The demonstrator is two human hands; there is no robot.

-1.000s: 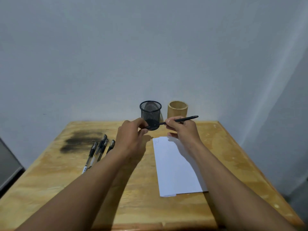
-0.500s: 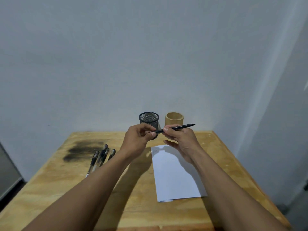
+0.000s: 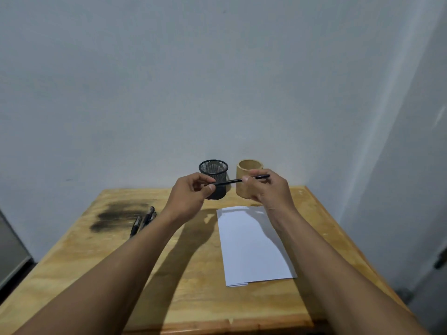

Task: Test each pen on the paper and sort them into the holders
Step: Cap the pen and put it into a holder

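A thin black pen (image 3: 232, 181) is held level in the air in front of the two holders. My left hand (image 3: 191, 194) pinches its left end and my right hand (image 3: 268, 187) grips it near the middle. Behind stand a black mesh holder (image 3: 213, 170) and a wooden holder (image 3: 246, 189) side by side near the wall. A white folded paper (image 3: 251, 245) lies on the table under my right forearm. Several more black pens (image 3: 144, 220) lie in a bunch at the left, partly hidden by my left forearm.
The wooden table (image 3: 193, 298) has a dark smudge (image 3: 118, 213) at its back left. A plain wall stands close behind the holders and another along the right edge. A grey object (image 3: 9, 250) stands beside the table's left side.
Both hands have risen with the pen and drawn slightly apart along it. The view tilted up, so the table sits lower in the frame.
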